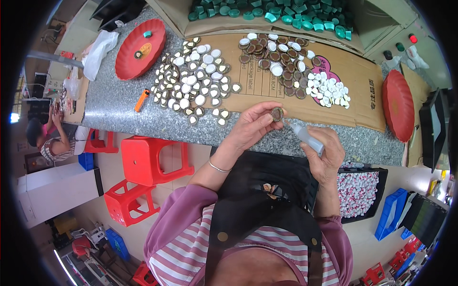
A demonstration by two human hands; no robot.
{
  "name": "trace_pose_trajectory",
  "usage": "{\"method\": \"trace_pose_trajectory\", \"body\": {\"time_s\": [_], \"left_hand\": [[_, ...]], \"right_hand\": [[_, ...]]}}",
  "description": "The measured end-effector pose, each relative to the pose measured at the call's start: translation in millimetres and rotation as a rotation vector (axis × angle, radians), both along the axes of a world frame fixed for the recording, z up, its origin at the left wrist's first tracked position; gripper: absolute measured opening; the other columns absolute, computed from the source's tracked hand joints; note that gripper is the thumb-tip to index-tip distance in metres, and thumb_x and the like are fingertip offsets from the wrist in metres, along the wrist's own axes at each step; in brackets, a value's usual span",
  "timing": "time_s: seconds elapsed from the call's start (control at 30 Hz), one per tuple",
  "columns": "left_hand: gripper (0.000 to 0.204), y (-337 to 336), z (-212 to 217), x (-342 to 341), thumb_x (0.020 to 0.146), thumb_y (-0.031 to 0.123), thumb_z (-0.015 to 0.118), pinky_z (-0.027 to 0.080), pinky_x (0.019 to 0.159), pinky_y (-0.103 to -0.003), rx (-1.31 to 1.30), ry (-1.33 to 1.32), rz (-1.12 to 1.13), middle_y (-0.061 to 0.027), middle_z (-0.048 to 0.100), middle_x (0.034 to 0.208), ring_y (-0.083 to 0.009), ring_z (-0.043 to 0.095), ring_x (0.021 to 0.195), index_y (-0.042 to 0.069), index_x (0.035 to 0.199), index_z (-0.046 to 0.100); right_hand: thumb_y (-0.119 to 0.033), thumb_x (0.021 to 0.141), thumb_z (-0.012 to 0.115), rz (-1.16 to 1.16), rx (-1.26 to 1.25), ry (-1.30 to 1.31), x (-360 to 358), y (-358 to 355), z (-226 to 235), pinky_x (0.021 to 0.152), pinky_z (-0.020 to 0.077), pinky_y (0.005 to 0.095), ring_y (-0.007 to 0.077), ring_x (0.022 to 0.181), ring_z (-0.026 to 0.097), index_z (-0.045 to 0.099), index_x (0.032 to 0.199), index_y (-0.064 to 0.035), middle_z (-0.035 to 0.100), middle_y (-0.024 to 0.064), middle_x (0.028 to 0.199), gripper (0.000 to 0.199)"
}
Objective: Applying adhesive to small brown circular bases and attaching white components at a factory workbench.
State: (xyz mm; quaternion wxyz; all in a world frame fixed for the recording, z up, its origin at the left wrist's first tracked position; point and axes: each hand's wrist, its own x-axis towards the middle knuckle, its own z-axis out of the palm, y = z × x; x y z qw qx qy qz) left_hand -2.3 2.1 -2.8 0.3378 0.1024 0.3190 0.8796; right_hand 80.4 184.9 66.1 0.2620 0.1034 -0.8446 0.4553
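My left hand (254,125) pinches a small round brown cap (277,114) with a ridged rim, its hollow side showing. Beside it, my right hand (326,153) is wrapped round a translucent squeeze bottle (309,140). The bottle's thin nozzle points at the cap; whether they touch I cannot tell. Beyond my hands lie several loose caps (289,59), some brown side up and some white. Right of them, small white pieces (329,89) are heaped on a pink sheet (326,65). To the left spread many caps (210,68), many bearing pale pieces.
Flattened cardboard (358,102) covers part of the granite counter (112,102). Red scalloped trays stand at the left (125,63) and right (400,107). An orange-handled tool (142,100) lies at left. Green cups (272,16) fill a box behind. Red stools (143,164) stand below; a person (57,138) sits far left.
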Motion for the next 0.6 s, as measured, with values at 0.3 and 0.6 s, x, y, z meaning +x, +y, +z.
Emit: {"method": "trace_pose_trajectory", "body": {"time_s": [0.3, 0.6], "left_hand": [[0.033, -0.2, 2.0, 0.9, 0.090, 0.011, 0.051, 0.049, 0.084, -0.029, -0.009, -0.002, -0.012, -0.0138, 0.056, 0.111, -0.0175, 0.059, 0.092, 0.000, 0.120, 0.047], [0.034, -0.9, 2.2, 1.0, 0.089, 0.014, 0.052, 0.048, 0.083, -0.027, -0.020, 0.003, -0.052, -0.0127, 0.057, 0.111, -0.0150, 0.059, 0.091, 0.001, 0.121, 0.048]], "right_hand": [[0.000, 0.064, 0.072, 0.013, -0.014, -0.020, 2.2, -1.9, 1.0, 0.067, 0.0493, 0.0317, 0.0259, 0.078, 0.062, 0.059, 0.092, -0.0017, 0.063, 0.0151, 0.088, 0.030], [0.000, 0.064, 0.073, 0.013, -0.042, -0.027, 1.5, -2.3, -1.6, 0.068, 0.0492, 0.0318, 0.0262, 0.079, 0.062, 0.059, 0.092, -0.0018, 0.063, 0.0153, 0.089, 0.032]]}}
